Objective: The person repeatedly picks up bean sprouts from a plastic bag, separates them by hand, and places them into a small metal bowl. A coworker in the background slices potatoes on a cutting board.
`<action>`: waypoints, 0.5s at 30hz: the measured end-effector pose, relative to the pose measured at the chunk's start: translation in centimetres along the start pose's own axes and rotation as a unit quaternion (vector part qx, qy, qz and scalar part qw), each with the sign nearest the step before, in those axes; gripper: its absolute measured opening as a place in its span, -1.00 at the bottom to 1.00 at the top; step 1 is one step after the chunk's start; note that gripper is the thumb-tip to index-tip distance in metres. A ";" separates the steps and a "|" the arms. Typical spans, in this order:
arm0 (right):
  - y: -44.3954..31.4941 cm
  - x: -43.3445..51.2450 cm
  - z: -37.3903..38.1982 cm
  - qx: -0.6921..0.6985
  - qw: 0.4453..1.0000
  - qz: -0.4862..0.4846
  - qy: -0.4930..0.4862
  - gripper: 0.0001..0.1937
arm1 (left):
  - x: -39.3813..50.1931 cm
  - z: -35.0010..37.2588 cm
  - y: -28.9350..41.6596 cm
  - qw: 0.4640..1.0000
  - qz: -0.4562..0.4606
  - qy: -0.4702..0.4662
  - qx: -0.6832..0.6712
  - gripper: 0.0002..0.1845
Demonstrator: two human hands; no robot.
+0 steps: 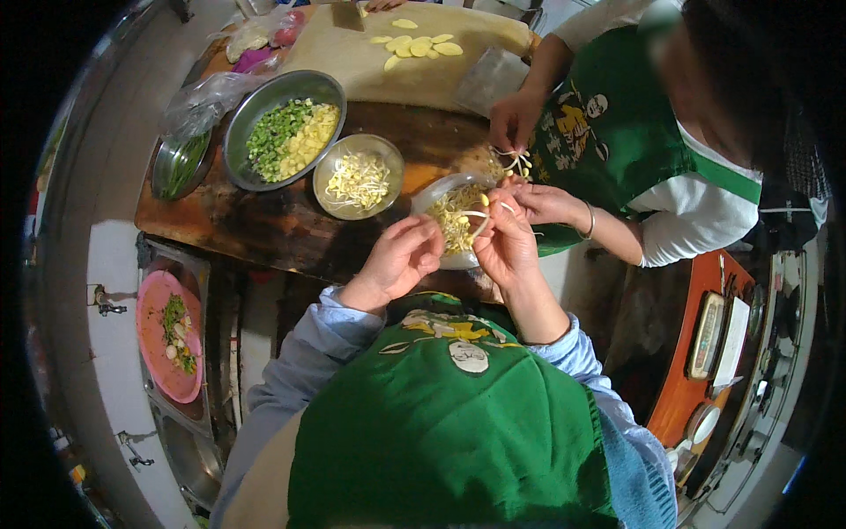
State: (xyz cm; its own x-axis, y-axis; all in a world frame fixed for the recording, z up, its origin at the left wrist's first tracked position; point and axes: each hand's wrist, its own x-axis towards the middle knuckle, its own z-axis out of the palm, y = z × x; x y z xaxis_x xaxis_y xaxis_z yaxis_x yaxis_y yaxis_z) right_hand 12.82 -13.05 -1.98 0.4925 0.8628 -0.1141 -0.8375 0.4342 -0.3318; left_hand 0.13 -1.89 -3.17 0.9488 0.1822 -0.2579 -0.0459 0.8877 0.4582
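Observation:
Soybean sprouts (480,223) with yellow heads are pinched between the thumb and fingers of my right hand (510,248). Beside them my left hand (404,254) has its fingers curled; whether anything is in them cannot be made out. Below both hands lies a clear plastic bag (428,193) with a heap of sprouts (453,228) in it. To its left, a small metal bowl (325,202) contains pale sprouts (359,180). Across the bag's right side, a co-worker's hand (519,119) holds several sprouts, with their other hand (552,203) close to my right one.
A larger metal bowl (239,125) holds chopped greens and yellow pieces. Yellow slices (420,47) and a cleaver (347,16) are on the cutting board (330,63); another person's hand (385,4) is beside them. At left, a pink basin (149,330) sits in a sink.

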 end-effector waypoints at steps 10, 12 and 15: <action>0.2 -0.2 1.1 0.158 0.983 0.091 -0.033 -0.89 | 0.4 0.6 -0.6 0.997 0.056 0.025 -0.044 -0.86; 0.3 -0.1 1.2 0.160 0.981 0.099 -0.039 -0.88 | 0.5 0.4 -0.6 0.998 0.060 0.020 -0.028 -0.88; 0.8 0.0 1.5 0.107 0.988 0.098 -0.050 -0.86 | 0.1 -0.1 -0.6 0.997 0.074 0.000 -0.028 -0.90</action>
State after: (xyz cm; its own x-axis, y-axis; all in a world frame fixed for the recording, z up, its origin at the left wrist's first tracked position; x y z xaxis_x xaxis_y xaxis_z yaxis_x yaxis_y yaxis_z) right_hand 11.83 -12.28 -0.86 0.2993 0.9523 -0.0599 -0.9505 0.2921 -0.1056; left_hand 0.23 -2.39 -3.54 0.9306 0.3121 -0.1912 -0.2017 0.8732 0.4437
